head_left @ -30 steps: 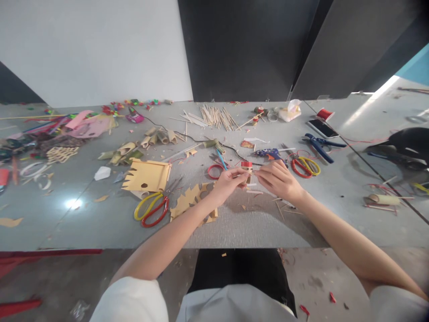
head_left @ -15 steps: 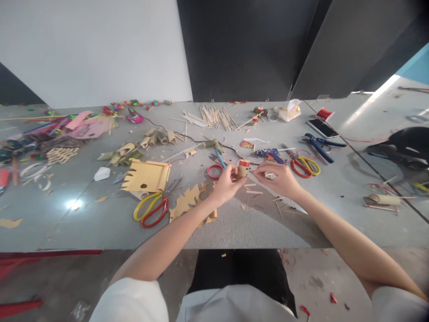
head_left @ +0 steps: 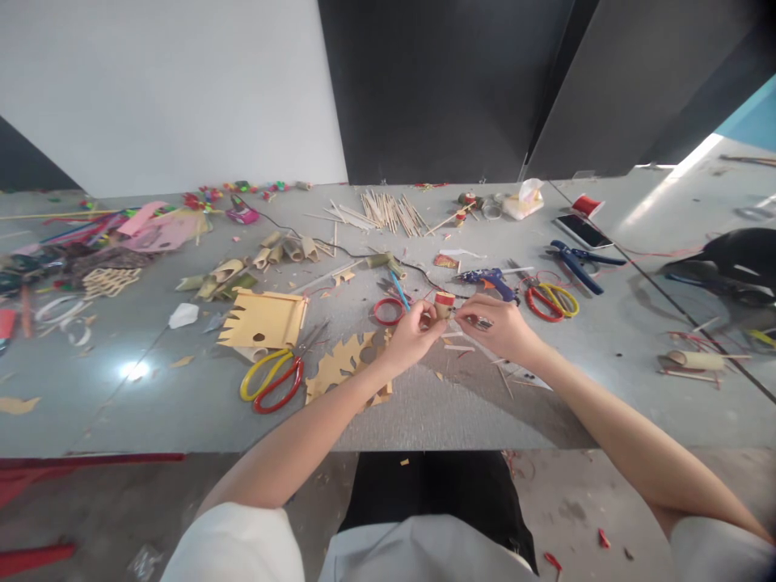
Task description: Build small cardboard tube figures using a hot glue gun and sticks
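My left hand [head_left: 417,333] is closed round the lower part of a short bamboo piece [head_left: 444,305] with a red band near its top. Beside it, the fingertips of my right hand [head_left: 495,322] are pinched together close to the bamboo's right side; whatever they hold is too small to make out. A blue glue gun [head_left: 494,281] lies just beyond my right hand. Past my left hand are a red tape ring [head_left: 389,311] and a thin blue stick [head_left: 398,288]. Cut yellow card [head_left: 343,365] lies partly under my left forearm.
Red-and-yellow scissors [head_left: 280,380] lie at left, a second pair [head_left: 553,301] at right near blue pliers [head_left: 579,265]. Farther back are wooden sticks [head_left: 394,212], bamboo pieces [head_left: 284,249], a phone [head_left: 583,231] and a red thread spool [head_left: 587,205]. A dark cord [head_left: 418,265] crosses the table.
The bamboo piece has moved slightly right and down, and its red band now tips more towards me. My right fingertips have come closer to its side.
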A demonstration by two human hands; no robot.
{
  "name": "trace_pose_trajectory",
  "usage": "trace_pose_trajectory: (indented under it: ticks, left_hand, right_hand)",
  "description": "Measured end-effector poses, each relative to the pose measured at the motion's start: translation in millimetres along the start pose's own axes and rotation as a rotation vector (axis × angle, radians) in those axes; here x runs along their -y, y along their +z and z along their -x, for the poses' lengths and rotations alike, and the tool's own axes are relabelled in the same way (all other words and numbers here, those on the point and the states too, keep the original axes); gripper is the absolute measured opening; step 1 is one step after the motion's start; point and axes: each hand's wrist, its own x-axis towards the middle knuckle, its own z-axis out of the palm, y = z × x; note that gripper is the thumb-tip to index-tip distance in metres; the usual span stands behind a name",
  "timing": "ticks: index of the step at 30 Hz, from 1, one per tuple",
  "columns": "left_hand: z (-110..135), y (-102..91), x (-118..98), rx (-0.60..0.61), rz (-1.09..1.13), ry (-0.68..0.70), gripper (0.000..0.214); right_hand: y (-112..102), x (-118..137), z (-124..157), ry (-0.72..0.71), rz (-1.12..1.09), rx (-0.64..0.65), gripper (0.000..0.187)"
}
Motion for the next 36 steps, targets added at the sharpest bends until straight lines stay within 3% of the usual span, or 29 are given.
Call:
trace_pose_trajectory:
  ticks: [14, 19, 22, 27, 36]
  left_hand:
    - [0.0, 0.5, 4.0, 0.014, 0.005, 0.042, 0.038]
    - [-0.9, 1.6, -3.7, 0.029, 0.177, -0.036, 0.047]
    - [-1.8, 1.3, -6.8, 0.031, 0.322, -0.111, 0.048]
    - [-3.6, -0.9, -9.1, 0.025, 0.507, -0.193, 0.049]
    - [-2.2, -1.7, -15.7, 0.022, 0.547, -0.192, 0.045]
  right_hand:
    - [6.4, -0.1, 4.9, 0.038, 0.097, -0.030, 0.016]
    - [8.5, 1.2, 4.9, 0.017, 0.143, -0.099, 0.012]
    - [8.1, -1.6, 6.5, -0.066, 0.178, -0.152, 0.011]
    - [3.9, -7.5, 11.7, -0.242, 0.291, -0.090, 0.034]
    - [0.3, 0.6, 9.0, -0.328, 0.387, 0.029, 0.055]
